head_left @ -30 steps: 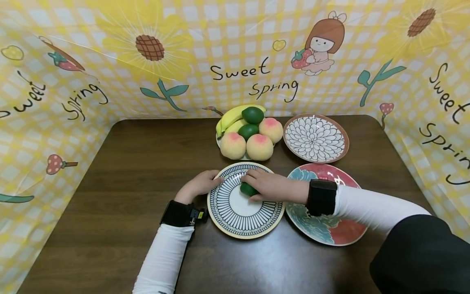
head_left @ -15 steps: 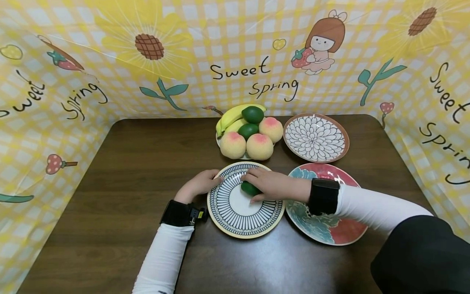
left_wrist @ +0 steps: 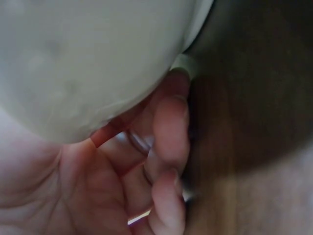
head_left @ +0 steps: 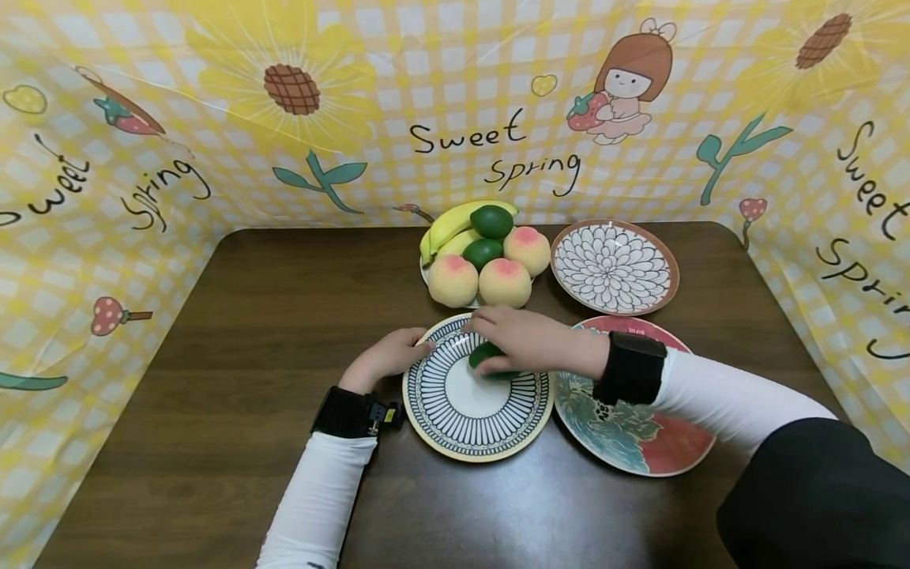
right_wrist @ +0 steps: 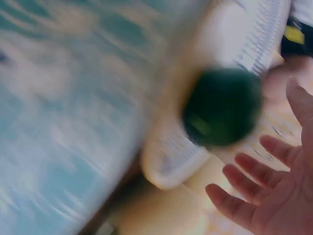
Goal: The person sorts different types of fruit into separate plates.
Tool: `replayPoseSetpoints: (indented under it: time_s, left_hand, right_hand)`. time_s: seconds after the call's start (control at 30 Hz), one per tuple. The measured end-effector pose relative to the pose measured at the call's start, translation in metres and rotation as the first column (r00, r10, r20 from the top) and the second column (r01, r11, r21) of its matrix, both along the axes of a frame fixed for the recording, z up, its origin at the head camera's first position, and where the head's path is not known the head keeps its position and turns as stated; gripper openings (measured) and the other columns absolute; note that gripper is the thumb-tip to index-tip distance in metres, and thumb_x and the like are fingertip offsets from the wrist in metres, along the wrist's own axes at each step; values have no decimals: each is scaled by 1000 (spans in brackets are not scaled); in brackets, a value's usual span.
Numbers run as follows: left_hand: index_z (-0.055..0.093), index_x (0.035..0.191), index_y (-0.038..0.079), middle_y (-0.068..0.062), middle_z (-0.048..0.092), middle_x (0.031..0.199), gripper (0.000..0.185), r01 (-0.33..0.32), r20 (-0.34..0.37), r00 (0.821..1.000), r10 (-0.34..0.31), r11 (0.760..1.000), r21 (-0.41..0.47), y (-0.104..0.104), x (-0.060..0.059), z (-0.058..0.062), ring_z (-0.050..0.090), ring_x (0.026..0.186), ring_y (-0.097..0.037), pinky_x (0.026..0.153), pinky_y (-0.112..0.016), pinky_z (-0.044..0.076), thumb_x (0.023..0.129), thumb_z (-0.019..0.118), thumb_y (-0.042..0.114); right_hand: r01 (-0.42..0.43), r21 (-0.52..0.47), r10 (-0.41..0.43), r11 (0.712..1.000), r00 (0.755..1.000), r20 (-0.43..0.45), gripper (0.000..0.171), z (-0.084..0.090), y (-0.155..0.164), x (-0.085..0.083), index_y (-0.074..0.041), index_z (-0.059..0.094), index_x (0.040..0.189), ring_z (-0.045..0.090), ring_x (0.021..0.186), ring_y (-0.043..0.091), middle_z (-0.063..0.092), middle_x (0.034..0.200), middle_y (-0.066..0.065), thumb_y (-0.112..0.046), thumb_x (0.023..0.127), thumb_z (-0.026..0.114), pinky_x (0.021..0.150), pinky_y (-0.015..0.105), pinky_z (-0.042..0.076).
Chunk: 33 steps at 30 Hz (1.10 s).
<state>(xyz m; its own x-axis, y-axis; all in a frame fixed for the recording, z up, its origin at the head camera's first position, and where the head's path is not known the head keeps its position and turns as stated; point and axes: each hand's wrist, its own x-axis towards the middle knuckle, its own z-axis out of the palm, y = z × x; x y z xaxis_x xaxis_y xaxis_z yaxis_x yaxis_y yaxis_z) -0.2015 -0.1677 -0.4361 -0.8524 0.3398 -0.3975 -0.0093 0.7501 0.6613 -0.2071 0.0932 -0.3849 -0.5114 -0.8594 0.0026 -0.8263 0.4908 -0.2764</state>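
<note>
A dark green oval fruit (head_left: 480, 355) rests on the striped black-and-white plate (head_left: 475, 435) with a yellow rim. My right hand (head_left: 529, 340) is over it and hides part of it in the head view. In the right wrist view the fruit (right_wrist: 222, 107) is apart from my right hand (right_wrist: 274, 191), whose fingers are spread and hold nothing. My left hand (head_left: 380, 361) grips the plate's left edge, thumb on top. In the left wrist view the fingers of my left hand (left_wrist: 132, 166) curl beneath the pale underside of the plate (left_wrist: 107, 58).
Behind the plate a dish holds bananas, peaches (head_left: 505, 283) and two green fruits (head_left: 492, 222). A brown-rimmed flower plate (head_left: 614, 267) stands at the back right. A large red and blue plate (head_left: 618, 435) lies under my right forearm. Yellow checked cloth (head_left: 469, 95) surrounds the brown table (head_left: 284, 300).
My right hand has risen slightly away from me, its fingers no longer around the green fruit, which stays on the plate. The left hand keeps its grip in place.
</note>
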Motion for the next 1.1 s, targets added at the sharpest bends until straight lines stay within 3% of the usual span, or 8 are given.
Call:
replayPoseSetpoints:
  time_s: [0.2,0.33,0.43,0.57,0.73,0.97,1.1]
  left_hand:
    - [63,128,3,-9,71,97,32,4,-12,1000,-4,1000,0,-2,0,0,66,81,-13,88,-34,52,108,48,23]
    - [63,126,4,-8,70,92,30,-20,2,1000,20,1000,3,-4,1,1,65,78,-12,86,-32,51,109,48,24]
    - [63,127,5,-7,70,92,30,-35,3,999,35,999,4,-3,2,0,65,78,-12,87,-31,50,109,48,24]
    - [63,128,5,-8,70,94,30,-34,-2,999,34,999,4,0,3,-1,65,77,-12,86,-32,51,109,49,24]
    - [64,125,6,-8,70,93,29,-14,-2,1000,14,1000,1,3,5,-2,65,79,-12,87,-32,51,109,48,24]
    - [64,122,6,-8,68,93,28,-39,-4,999,39,999,2,1,3,-1,64,81,-14,86,-31,49,108,48,24]
    - [65,119,7,-7,68,93,26,-33,-7,999,33,999,-1,0,3,-1,63,82,-14,86,-30,49,108,49,25]
  right_hand:
    - [107,-99,-107,989,994,7,46,51,-13,-36,-3,62,133,60,125,32,64,132,16,-35,101,65,108,47,48]
    - [229,-150,-239,962,970,-47,49,64,-21,-75,-1,56,140,51,135,38,57,142,21,-33,103,62,114,51,43]
    - [329,-109,-336,938,941,-47,57,62,-23,-103,-4,47,149,40,145,41,46,153,23,-37,104,60,120,53,34]
    - [381,2,-381,925,925,-2,65,47,-24,-124,-8,38,157,26,153,45,32,163,26,-42,104,57,125,59,23]
    - [387,87,-392,918,919,46,66,27,-24,-130,-10,38,158,21,154,45,28,165,24,-44,104,55,122,66,25]
    - [446,61,-449,893,891,70,59,19,-30,-140,-10,38,157,18,155,46,25,166,24,-36,106,54,123,62,26]
    - [459,52,-462,887,883,79,58,16,-30,-149,-8,39,156,24,153,46,30,163,25,-32,106,53,121,58,31]
